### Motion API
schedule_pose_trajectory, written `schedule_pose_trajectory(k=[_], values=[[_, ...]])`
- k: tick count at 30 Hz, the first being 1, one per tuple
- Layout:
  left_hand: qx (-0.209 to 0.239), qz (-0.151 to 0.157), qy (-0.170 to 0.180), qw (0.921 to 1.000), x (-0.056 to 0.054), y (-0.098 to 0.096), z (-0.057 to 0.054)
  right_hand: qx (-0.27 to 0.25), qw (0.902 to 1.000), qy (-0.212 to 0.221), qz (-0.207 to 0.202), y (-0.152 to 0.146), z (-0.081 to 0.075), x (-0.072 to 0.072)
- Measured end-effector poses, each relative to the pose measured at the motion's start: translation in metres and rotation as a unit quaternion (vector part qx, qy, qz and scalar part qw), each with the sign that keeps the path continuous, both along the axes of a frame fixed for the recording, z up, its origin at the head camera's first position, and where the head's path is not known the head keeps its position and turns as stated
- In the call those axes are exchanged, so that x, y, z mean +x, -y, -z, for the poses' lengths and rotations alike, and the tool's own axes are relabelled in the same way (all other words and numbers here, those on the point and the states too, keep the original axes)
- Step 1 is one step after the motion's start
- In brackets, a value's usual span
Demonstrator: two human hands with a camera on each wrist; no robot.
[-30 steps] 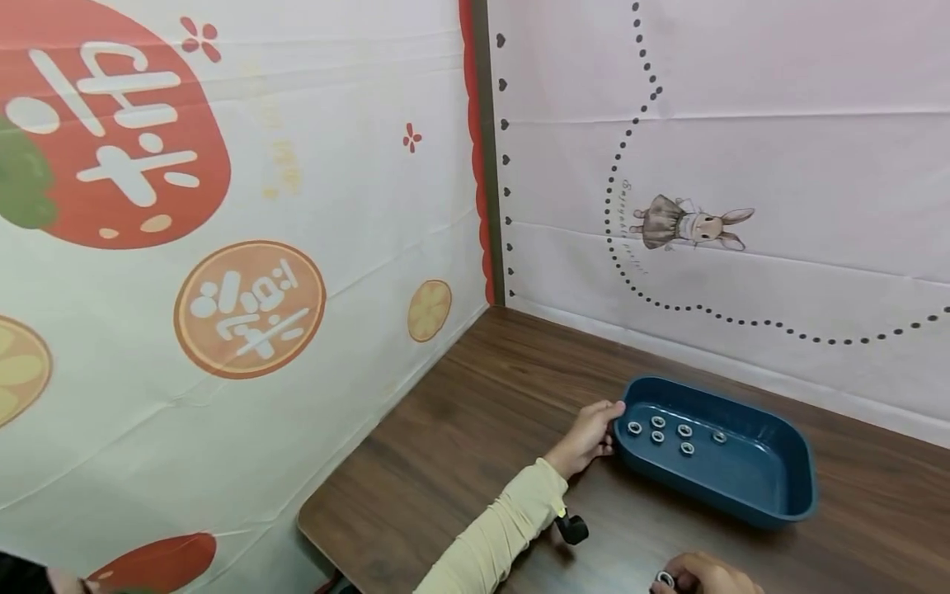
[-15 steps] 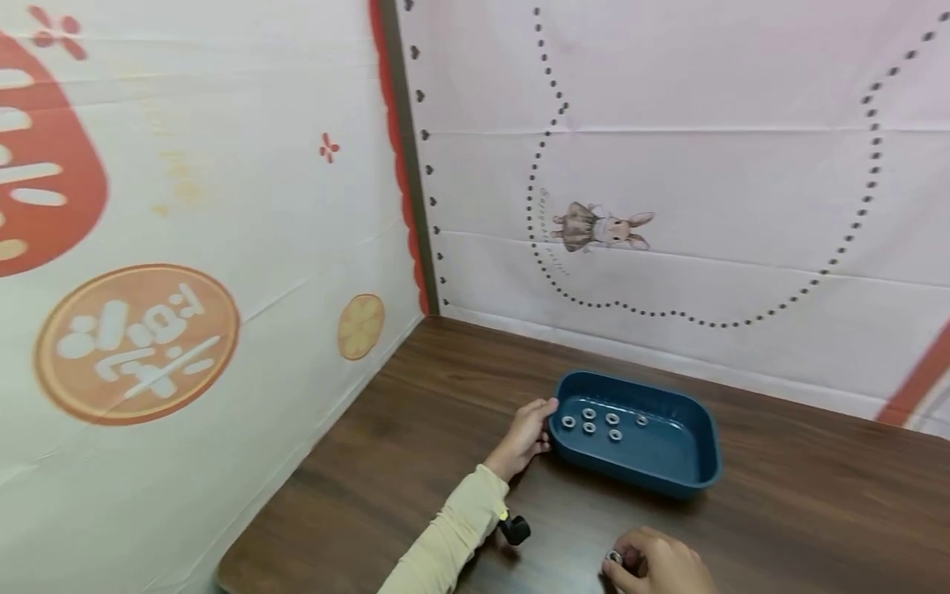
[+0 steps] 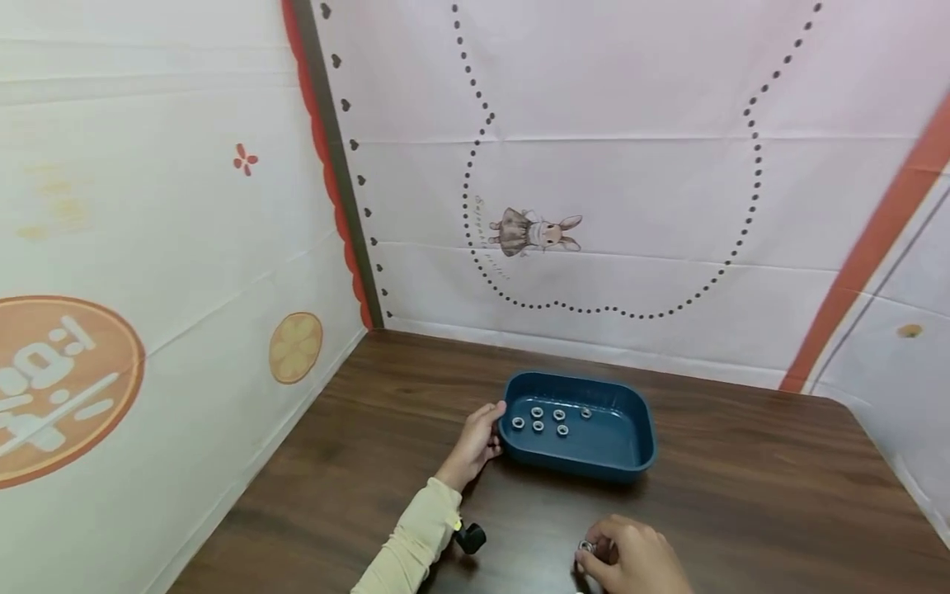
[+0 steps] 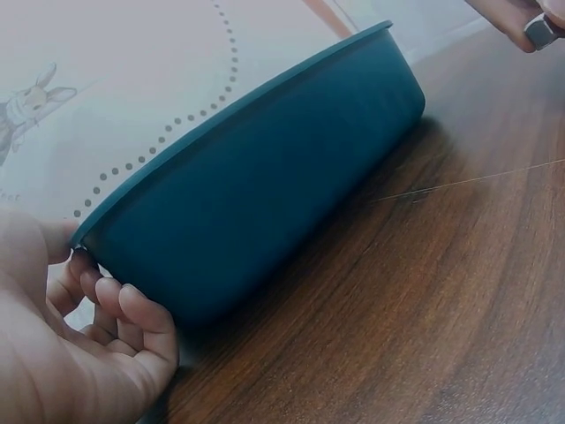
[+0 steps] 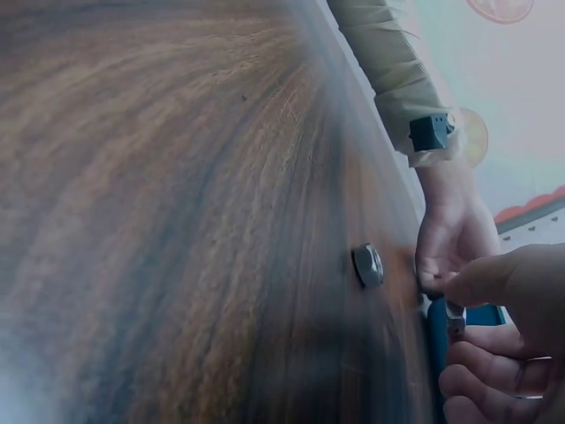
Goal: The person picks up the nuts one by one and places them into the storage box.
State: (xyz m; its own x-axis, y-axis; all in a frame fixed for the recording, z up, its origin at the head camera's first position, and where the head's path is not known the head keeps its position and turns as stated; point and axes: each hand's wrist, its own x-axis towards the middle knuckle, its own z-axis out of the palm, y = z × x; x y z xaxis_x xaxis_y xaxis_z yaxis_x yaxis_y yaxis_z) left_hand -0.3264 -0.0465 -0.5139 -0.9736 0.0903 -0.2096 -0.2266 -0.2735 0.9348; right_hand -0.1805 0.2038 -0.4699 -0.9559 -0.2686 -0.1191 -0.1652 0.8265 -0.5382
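A blue tray (image 3: 642, 412) stands on the table with several metal nuts (image 3: 559, 415) lying in its left half. My left hand (image 3: 475, 445) grips the tray's left end. In the left wrist view, the left thumb lies over the rim and the fingers curl beneath it. My right hand (image 3: 634, 554) pinches a small hex nut (image 3: 586, 545) between thumb and fingers, in front of the tray. Its faceted metal side shows in the left wrist view, where the held nut (image 4: 540, 32) is at the top right. Another nut (image 5: 369, 265) is on the tabletop in the right wrist view.
A brown wood-grain table (image 3: 742, 478) carries everything. White printed cloth (image 3: 609, 190) hangs along its back edge, and more cloth (image 3: 185, 223) lines the left side. A black wrist camera (image 3: 470, 539) sits on the left sleeve.
The head view has turned right, so tray and hands appear further left. The right hand, still pinching the nut, has shifted slightly right relative to the tray. The left hand keeps its grip.
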Motion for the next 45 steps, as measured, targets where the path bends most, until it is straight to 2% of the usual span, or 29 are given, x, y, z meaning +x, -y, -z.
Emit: schedule_pose_trajectory(k=[6, 12, 15, 19, 24, 29, 32, 36, 40, 45], values=[[0.007, -0.014, 0.003, 0.9999, 0.002, 0.012, 0.000, -0.005, 0.9986, -0.050, -0.018, -0.002, -0.003, 0.002], [0.011, -0.005, 0.016, 0.9998, -0.001, 0.008, -0.002, -0.010, 0.9963, -0.084, -0.011, -0.011, -0.009, 0.008], [0.012, 0.003, 0.017, 0.9998, -0.004, 0.002, -0.002, -0.008, 0.9962, -0.087, 0.005, -0.016, -0.013, 0.011], [0.009, 0.001, 0.011, 0.9999, -0.006, 0.003, -0.003, -0.007, 0.9963, -0.085, 0.013, -0.017, -0.018, 0.008], [-0.003, -0.001, 0.017, 0.9999, -0.004, 0.003, -0.001, -0.033, 0.9965, -0.076, -0.006, -0.019, -0.024, 0.007], [-0.002, -0.001, 0.017, 0.9999, -0.003, 0.002, 0.000, -0.055, 0.9930, -0.104, -0.012, -0.022, -0.039, 0.003], [0.001, -0.001, 0.015, 0.9999, -0.003, 0.001, -0.001, -0.055, 0.9885, -0.141, -0.011, -0.024, -0.052, -0.005], [-0.004, -0.002, 0.014, 0.9999, -0.003, 0.002, -0.001, -0.063, 0.9824, -0.174, -0.026, -0.029, -0.069, -0.025], [-0.011, 0.000, 0.013, 0.9999, -0.003, 0.002, -0.002, -0.080, 0.9783, -0.181, -0.063, -0.039, -0.081, -0.055], [-0.012, 0.005, 0.015, 0.9998, -0.002, 0.003, -0.002, -0.077, 0.9712, -0.183, -0.132, -0.051, -0.082, -0.097]])
